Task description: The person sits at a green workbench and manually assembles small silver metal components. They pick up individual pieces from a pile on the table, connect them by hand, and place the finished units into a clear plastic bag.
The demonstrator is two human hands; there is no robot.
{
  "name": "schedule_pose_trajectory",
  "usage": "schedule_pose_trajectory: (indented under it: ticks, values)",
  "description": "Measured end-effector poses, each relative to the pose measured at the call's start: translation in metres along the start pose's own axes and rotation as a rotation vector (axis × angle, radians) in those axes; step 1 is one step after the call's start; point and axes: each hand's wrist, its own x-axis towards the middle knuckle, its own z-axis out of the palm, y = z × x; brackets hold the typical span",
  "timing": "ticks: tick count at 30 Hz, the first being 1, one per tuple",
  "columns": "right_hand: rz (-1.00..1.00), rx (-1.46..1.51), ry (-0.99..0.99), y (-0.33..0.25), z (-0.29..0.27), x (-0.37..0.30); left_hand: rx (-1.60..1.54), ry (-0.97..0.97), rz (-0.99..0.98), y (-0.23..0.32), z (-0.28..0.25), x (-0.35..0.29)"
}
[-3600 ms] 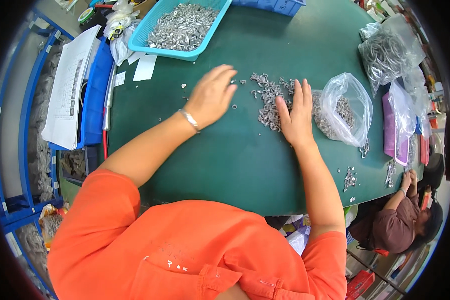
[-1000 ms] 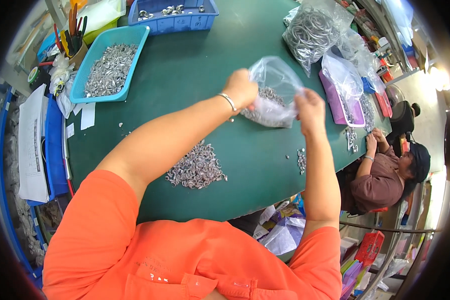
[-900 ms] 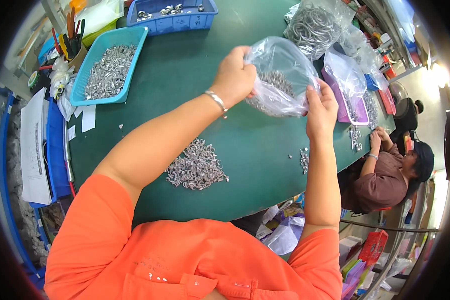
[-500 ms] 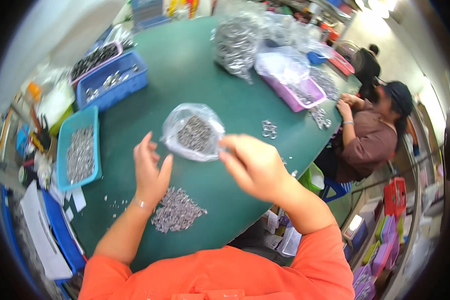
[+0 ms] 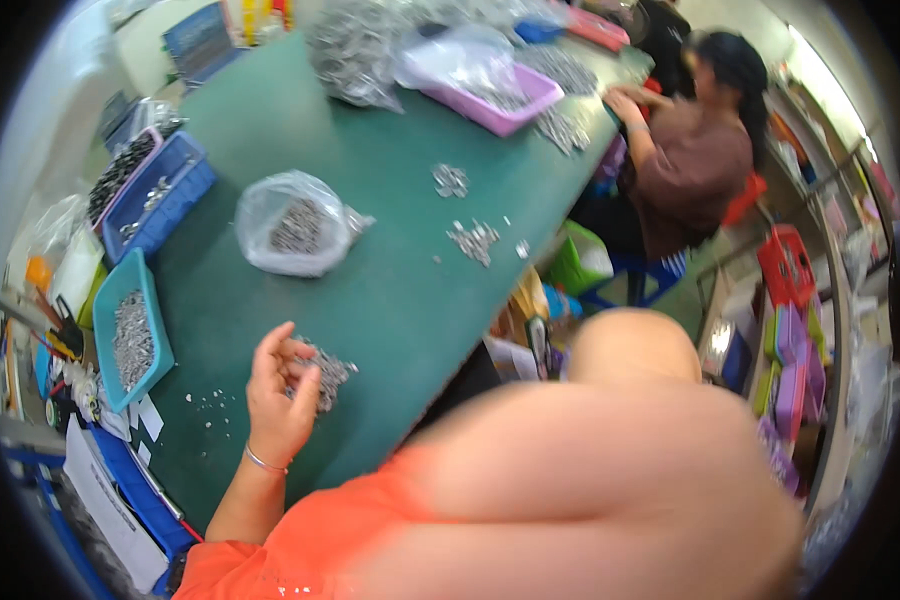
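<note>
Clear bag [image 5: 300, 262], just released, stands twelve o'clock of your now free, loosely spread left hand [image 5: 282, 408] by metal pieces [image 5: 333, 378]; right unseen, can't tell.

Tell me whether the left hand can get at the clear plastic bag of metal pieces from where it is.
Likely yes: the clear plastic bag sits on the green tabletop beyond the left hand, and nothing visible stands between them. The metal pile lies beside the hand, off that path.
</note>
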Motion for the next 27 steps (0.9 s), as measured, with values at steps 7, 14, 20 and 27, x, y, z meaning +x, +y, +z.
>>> schedule_pose_trajectory:
  ticks: [7,14,20,27]
  values:
    - [0.688,-0.331,0.015,0.197,0.018,-0.003,0.476,0.183,0.093,0.01,-0.023,-0.042]
    - [0.512,0.111,-0.088,0.229,0.118,-0.112,0.936,-0.067,-0.002,-0.001,-0.01,-0.08]
    - [0.087,0.144,-0.208,0.127,0.236,-0.093,1.011,0.116,-0.076,-0.051,-0.027,-0.058]
    - [0.051,0.161,-0.147,0.122,0.257,-0.091,0.892,0.106,0.159,-0.033,-0.02,-0.09]
